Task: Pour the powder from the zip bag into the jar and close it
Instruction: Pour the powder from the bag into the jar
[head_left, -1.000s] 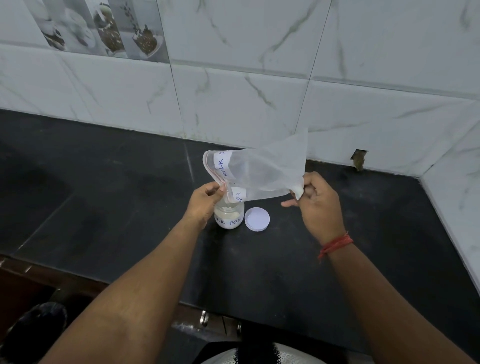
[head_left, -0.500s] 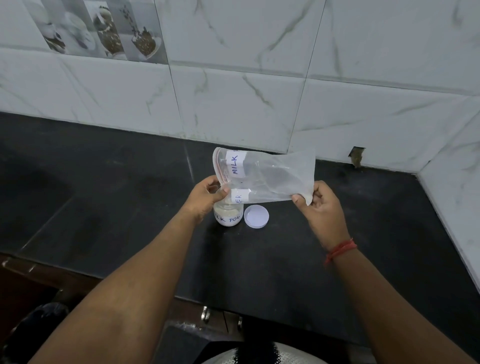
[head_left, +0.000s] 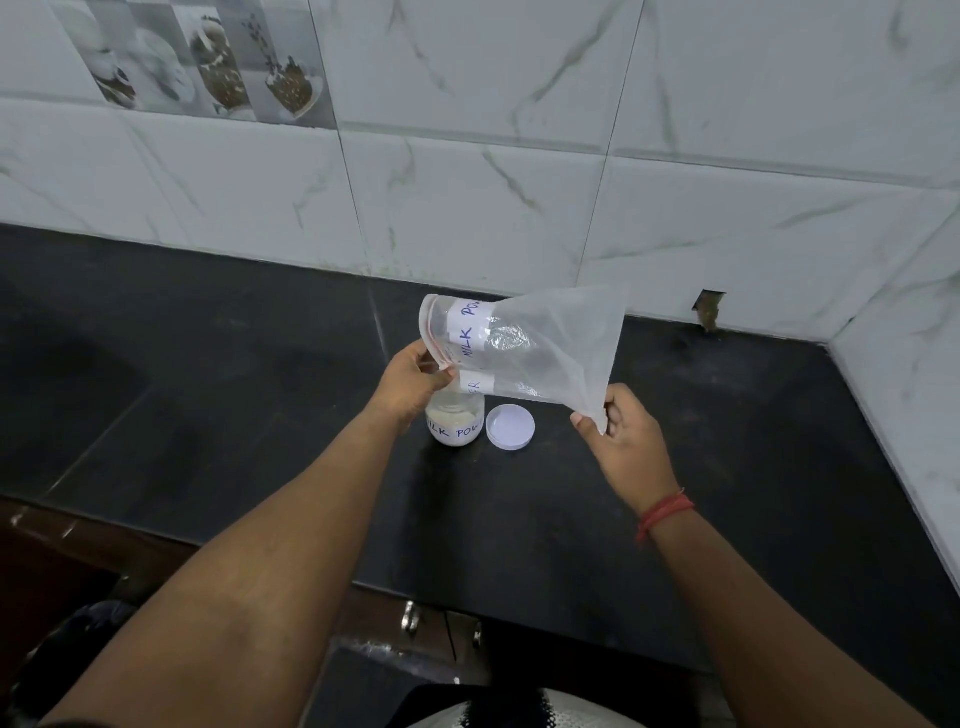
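A clear zip bag (head_left: 540, 348) with a white "MILK POWDER" label hangs in the air, its open red-lined mouth tipped down to the left over the jar. It looks nearly empty. My left hand (head_left: 410, 384) pinches the mouth's lower edge just above the jar. My right hand (head_left: 618, 436) grips the bag's bottom corner, lower right. The small clear jar (head_left: 457, 426), labelled "MILK POW", stands open on the black counter with pale powder inside. Its white lid (head_left: 510, 427) lies flat just right of it.
The black stone counter (head_left: 260, 415) runs from the left to the right wall corner, backed by white marble tiles (head_left: 467, 156). A small hole (head_left: 707, 309) shows in the tiles at back right. The counter's front edge with cabinet handles (head_left: 410, 618) lies below.
The bag's closed end dipped level, then rose again, with the mouth staying over the jar. My right hand has shifted down and right, holding the corner. Jar and lid have not moved.
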